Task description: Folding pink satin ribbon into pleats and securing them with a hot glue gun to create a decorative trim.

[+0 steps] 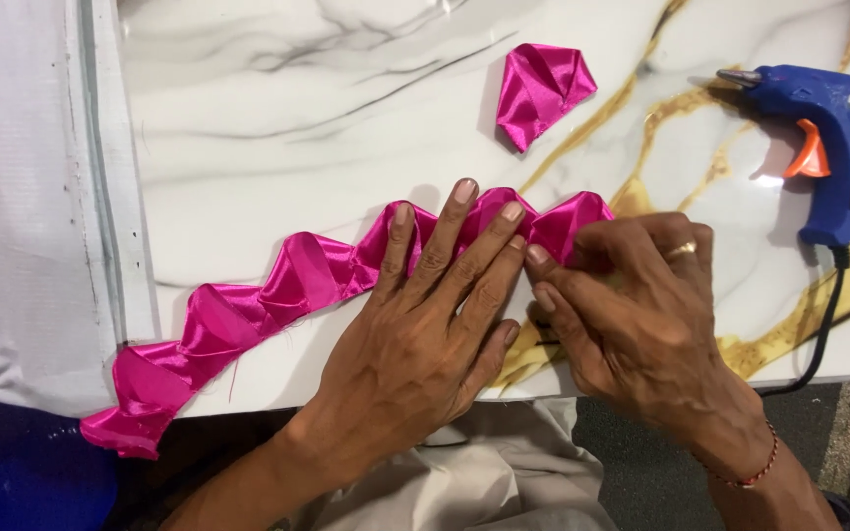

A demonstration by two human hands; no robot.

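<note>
On the marble-patterned bench [277, 108], the left hand [423, 324] lies flat with fingers spread, pressing the pink folded satin ribbon strip [277, 290], while the right hand [632, 315] pinches its end fold, near a blue glue gun [823, 128].

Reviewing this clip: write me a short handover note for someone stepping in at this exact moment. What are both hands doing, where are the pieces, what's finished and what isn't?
Left hand: flat, fingers spread, pressing down on the pink folded ribbon chain.
Right hand: fingertips pinching the chain's right end at the newest fold.
Things: the chain runs from the marble table edge at lower left, where it hangs over, up to the hands. One loose folded petal lies apart, above the hands. The blue glue gun lies at right, untouched, cord trailing off the table.
Done: several folded segments are joined in a row.
Left: the loose petal is not yet attached.
</note>
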